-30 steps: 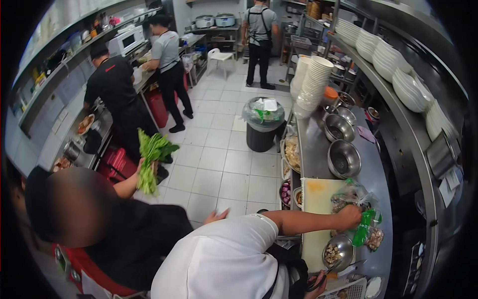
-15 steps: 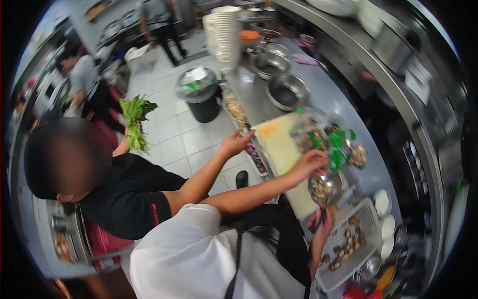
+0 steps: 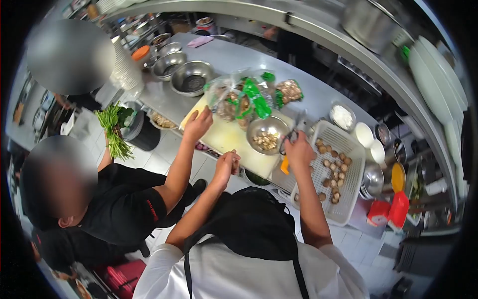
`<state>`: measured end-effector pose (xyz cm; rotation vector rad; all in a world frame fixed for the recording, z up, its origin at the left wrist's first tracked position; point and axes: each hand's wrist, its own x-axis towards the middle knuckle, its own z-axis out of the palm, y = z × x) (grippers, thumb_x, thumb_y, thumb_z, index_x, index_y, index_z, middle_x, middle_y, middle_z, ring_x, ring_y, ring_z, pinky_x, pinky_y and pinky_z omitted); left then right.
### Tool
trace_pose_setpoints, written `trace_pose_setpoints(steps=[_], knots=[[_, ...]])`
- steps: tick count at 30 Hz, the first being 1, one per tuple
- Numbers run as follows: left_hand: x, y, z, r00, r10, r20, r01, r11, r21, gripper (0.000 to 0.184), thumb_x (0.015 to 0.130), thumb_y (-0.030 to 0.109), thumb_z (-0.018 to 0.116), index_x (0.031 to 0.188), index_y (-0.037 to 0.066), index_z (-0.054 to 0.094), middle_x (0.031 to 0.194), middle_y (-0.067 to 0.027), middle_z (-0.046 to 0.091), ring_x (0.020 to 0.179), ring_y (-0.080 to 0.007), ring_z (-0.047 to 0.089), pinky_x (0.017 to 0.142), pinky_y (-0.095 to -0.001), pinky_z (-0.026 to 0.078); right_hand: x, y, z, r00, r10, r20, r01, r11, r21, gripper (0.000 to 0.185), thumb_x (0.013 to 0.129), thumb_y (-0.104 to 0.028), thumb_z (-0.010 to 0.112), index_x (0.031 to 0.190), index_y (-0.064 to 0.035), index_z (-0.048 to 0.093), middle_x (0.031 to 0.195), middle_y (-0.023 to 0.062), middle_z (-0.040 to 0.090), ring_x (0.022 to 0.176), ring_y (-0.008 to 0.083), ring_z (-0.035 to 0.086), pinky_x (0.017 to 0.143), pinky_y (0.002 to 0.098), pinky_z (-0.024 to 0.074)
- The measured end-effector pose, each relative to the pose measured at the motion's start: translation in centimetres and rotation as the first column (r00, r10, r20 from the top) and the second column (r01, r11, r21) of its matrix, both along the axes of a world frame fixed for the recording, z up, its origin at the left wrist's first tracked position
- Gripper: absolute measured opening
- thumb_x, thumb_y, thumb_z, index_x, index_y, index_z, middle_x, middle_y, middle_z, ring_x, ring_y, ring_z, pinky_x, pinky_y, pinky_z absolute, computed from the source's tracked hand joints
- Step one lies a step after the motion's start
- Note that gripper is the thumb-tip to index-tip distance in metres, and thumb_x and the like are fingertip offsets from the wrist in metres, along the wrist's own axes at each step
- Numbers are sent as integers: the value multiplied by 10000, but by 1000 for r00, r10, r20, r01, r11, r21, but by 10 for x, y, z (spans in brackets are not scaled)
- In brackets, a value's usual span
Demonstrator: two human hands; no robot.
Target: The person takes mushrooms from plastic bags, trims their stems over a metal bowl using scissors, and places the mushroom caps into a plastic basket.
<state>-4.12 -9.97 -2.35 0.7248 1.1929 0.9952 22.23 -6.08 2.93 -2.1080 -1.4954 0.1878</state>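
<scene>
My right hand is closed around the dark handles of a pair of scissors, their metal blades pointing away. Beside it, a steel bowl of cut mushroom pieces rests on the pale cutting board. At the board's near edge my left hand has its fingers curled in, and nothing shows in them. Whole brown mushrooms lie in a white perforated basket to the right of my right hand. Clear bags with green print sit behind the bowl.
On the left a co-worker in black holds leafy greens, their other hand over the board's left end. Steel bowls stand at the back left. White bowls and a red scale are on the right. A shelf spans overhead.
My left hand has drawn back from the green-printed bags to the board's near edge. My right hand still holds the scissors, now beside the bowl. The view has swung right.
</scene>
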Motion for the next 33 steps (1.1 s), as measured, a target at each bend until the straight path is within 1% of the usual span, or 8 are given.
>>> trace_pose_setpoints(steps=[3,6,10,14,17,22,27,33], knots=[[19,10,-12,979,10,-202,-19,999,-41,366,967,388,665,1049,32,644,614,-9,506,517,-131,527,512,-296,449,5,16,-23,1000,-25,15,26,999,-38,389,850,-325,743,1136,-76,657,876,196,736,834,412,714,753,527,551],[37,20,7,832,198,-519,-22,945,326,255,973,266,662,1074,31,658,590,-68,539,491,-176,535,522,-358,458,12,20,-39,995,-15,-101,9,998,-61,295,828,-226,696,1087,-86,702,938,209,739,916,404,709,797,514,547],[50,53,73,505,626,-595,248,555,794,507,893,140,725,1359,65,540,1171,-258,620,800,-354,713,688,-449,555,14,3,-35,990,-43,-135,29,994,-106,276,814,-184,686,1060,-61,714,947,211,738,922,408,706,822,504,552],[60,111,107,308,525,-793,402,684,609,865,832,208,801,1546,67,334,1512,-340,383,861,-388,726,736,-440,601,12,-16,-30,995,-14,-103,0,991,-135,290,820,-228,706,1053,-55,703,944,222,736,922,413,708,814,513,556],[58,149,95,20,362,-932,514,796,320,1062,749,336,877,1580,59,276,1572,-397,252,912,-368,740,752,-401,619,8,-24,-25,994,12,-106,-29,987,-160,324,830,-262,715,1075,-52,687,941,237,733,914,421,709,807,523,560],[32,248,41,-386,167,-907,416,909,-10,1067,643,495,919,1481,52,429,1568,-430,231,996,-348,740,826,-400,612,19,-44,-7,979,119,-166,-129,990,-50,367,857,-249,707,1134,-12,662,893,241,732,853,436,714,796,519,568],[18,288,24,-232,173,-957,487,872,40,535,784,453,830,1096,36,707,1081,-208,724,966,-377,723,853,-458,592,38,-52,9,938,138,-318,-138,990,21,381,865,-248,703,1165,-18,660,848,252,721,812,453,703,768,520,562],[-2,302,5,-109,312,-944,464,856,229,309,918,320,685,1020,28,696,1033,-235,708,944,-437,694,821,-528,561,44,-52,22,860,193,-473,-161,981,108,364,861,-235,733,1148,-21,664,837,227,721,789,431,706,711,507,549]])
